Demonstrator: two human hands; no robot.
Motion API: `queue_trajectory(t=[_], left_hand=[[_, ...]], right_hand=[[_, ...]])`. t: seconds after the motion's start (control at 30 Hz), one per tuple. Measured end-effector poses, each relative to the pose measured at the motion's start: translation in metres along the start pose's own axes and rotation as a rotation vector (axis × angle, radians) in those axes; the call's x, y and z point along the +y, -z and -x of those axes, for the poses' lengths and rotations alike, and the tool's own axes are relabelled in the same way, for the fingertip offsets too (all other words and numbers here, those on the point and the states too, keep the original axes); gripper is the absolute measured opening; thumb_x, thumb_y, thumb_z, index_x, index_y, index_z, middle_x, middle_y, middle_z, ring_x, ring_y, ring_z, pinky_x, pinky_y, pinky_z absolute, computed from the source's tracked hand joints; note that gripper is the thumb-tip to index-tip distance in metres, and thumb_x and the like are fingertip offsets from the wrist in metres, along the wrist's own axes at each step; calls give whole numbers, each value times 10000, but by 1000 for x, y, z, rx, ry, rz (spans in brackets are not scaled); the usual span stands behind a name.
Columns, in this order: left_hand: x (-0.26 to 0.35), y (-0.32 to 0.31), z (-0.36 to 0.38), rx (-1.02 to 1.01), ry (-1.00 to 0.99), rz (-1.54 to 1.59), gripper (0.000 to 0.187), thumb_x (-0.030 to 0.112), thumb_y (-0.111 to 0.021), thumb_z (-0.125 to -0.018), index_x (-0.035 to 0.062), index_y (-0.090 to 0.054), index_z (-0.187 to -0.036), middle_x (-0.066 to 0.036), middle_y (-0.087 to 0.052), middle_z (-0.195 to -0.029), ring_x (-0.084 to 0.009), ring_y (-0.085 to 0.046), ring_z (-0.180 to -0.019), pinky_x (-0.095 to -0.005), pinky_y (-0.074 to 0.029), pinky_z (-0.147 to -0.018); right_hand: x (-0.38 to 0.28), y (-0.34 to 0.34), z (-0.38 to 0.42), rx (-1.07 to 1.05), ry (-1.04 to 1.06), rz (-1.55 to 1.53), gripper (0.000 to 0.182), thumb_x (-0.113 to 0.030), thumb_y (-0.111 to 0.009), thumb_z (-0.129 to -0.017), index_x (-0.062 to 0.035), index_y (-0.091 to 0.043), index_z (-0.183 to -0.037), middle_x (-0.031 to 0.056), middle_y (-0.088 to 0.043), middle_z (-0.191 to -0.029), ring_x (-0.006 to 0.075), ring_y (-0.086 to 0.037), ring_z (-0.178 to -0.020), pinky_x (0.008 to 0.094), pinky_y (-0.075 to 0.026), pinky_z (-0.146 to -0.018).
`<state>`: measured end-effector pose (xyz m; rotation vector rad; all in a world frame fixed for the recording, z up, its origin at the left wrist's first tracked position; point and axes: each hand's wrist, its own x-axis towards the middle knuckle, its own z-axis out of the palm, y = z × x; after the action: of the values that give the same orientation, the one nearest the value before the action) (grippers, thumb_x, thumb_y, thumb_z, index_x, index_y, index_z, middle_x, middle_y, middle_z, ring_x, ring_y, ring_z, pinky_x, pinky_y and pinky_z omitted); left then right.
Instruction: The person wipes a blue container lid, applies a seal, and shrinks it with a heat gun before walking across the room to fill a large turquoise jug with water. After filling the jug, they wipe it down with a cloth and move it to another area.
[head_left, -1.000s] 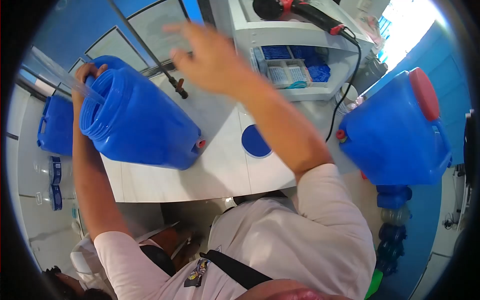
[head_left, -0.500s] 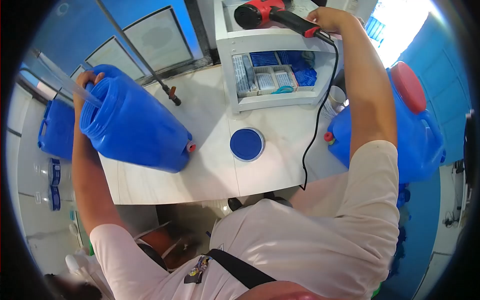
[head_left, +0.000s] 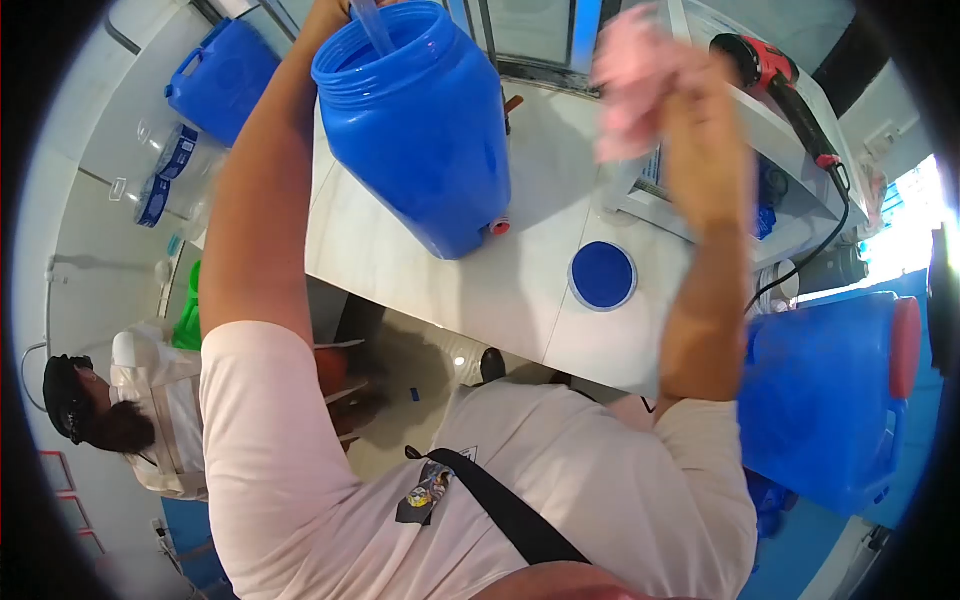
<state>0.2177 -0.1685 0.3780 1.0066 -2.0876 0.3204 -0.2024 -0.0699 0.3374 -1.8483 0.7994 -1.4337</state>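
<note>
A blue water jug [head_left: 425, 130] with an open, threaded mouth leans on the counter, a red spigot low on its side. A clear tube [head_left: 374, 28] runs into its mouth. My left hand [head_left: 338, 8] is at the jug's far side by the rim, closed on it, mostly cut off by the top edge of the view. My right hand [head_left: 700, 120], blurred by motion, is raised in front of the white shelf and closed on a pink cloth [head_left: 635, 85]. On the counter below it lies a round blue lid [head_left: 603, 276].
A red and black heat gun [head_left: 775, 85] rests on the white shelf [head_left: 800, 130], its cord trailing down. Another blue jug [head_left: 820, 400] with a red cap stands at right. A blue container [head_left: 225, 80] and clear bottles [head_left: 165, 175] are at left. A person [head_left: 130, 410] is at lower left.
My right hand has come off the shelf top and now holds up a pink cloth. The view has turned, so the jug, lid and shelf appear further right.
</note>
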Motion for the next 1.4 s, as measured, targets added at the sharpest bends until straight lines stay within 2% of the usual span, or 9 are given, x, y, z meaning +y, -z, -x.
queue_trajectory(t=[0.13,0.33,0.47,0.67,0.87,1.07,1.23,1.33,1.4], left_hand=[[19,-1,3,71,121,95,315,208,-801,-856,73,-560,-705,-50,-572,-695,-192,-556,-665,-360,-470,-599],[27,-5,3,90,306,129,266,134,-736,-894,56,-552,-718,-49,-565,-722,-161,-544,-687,-337,-470,-597],[22,-10,-2,64,202,117,332,205,-766,-904,62,-546,-701,-17,-571,-679,-107,-521,-623,-283,-421,-550],[13,-15,-6,41,114,148,349,215,-779,-899,58,-552,-686,-18,-579,-682,-107,-533,-623,-279,-418,-548],[20,-18,3,87,124,55,325,196,-781,-892,46,-576,-689,-30,-582,-692,-133,-552,-647,-305,-431,-567],[28,-18,-9,49,221,65,311,176,-789,-879,36,-573,-704,-35,-584,-710,-126,-544,-676,-306,-443,-599],[20,-19,-5,46,151,88,303,153,-781,-887,40,-559,-714,-24,-588,-717,-123,-552,-692,-310,-459,-616],[-6,-32,-2,144,552,1425,242,71,-675,-901,50,-542,-700,-55,-556,-715,-148,-539,-680,-328,-463,-572],[-23,-34,7,147,477,943,233,47,-645,-891,64,-539,-684,-45,-543,-698,-143,-532,-661,-329,-458,-554]], right_hand=[[78,-93,33,56,-482,-756,250,-139,-421,-1046,-64,-496,-1272,81,-648,-1045,154,-672,-797,310,-529,-744],[66,-100,-22,188,-1,-785,208,-148,-461,-1016,-26,-547,-1161,112,-663,-1015,132,-668,-835,267,-429,-617],[67,-107,-83,223,-54,-68,251,-227,-547,-974,6,-624,-1023,135,-675,-1047,140,-661,-788,270,-503,-697],[71,-150,-144,-429,-112,-432,396,-283,-600,-963,-25,-647,-1260,105,-676,-1125,164,-646,-917,292,-514,-830],[37,-130,-27,-184,-4,-595,392,-222,-551,-1003,-42,-605,-1347,76,-662,-1229,208,-593,-1133,349,-457,-998],[15,-147,-14,133,840,371,416,-82,-560,-984,18,-547,-1387,189,-564,-1382,373,-543,-1254,419,-390,-1116],[23,-169,-16,212,796,265,466,-79,-611,-890,-112,-592,-1355,140,-553,-1406,369,-510,-1300,498,-371,-1116],[22,-180,-3,134,916,488,459,-181,-506,-941,-177,-543,-1399,103,-530,-1450,338,-447,-1378,510,-321,-1152],[29,-186,10,53,979,625,460,-211,-489,-946,-166,-549,-1400,85,-519,-1469,301,-439,-1391,511,-322,-1152]])
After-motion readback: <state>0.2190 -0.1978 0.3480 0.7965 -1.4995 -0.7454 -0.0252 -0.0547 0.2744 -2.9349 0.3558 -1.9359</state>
